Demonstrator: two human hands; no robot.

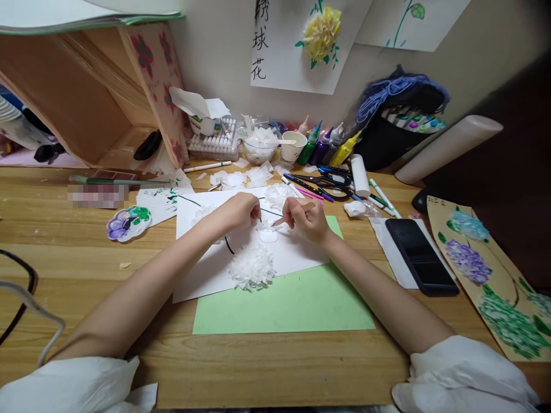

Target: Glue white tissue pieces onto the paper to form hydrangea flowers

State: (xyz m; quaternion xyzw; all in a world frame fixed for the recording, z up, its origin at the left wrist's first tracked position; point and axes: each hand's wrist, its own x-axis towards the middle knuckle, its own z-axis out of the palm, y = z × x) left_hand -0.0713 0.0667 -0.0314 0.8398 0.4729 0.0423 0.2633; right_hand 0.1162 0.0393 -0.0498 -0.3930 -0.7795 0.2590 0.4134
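Observation:
A white sheet of paper (202, 281) lies askew over a green sheet (284, 310) on the wooden table. Black curved lines run across the white sheet. Fluffy white paper flowers sit on it, the nearest flower (252, 265) at its lower edge and another flower (278, 196) at its upper edge. Between them, my left hand (241, 213) is closed in a pinch over the white sheet; what its fingertips hold is too small to name. My right hand (307, 218) grips a thin brown pencil-like stick (279, 221), its point down by small white paper pieces (268, 234).
Paper scraps (232, 179), scissors (333, 178) and pens lie behind the sheets. Further back stand a bowl of tissue paper (260, 146), a paper cup (293, 147) and paint bottles (321, 146). A phone (419, 255) lies right, a paint palette (128, 222) left.

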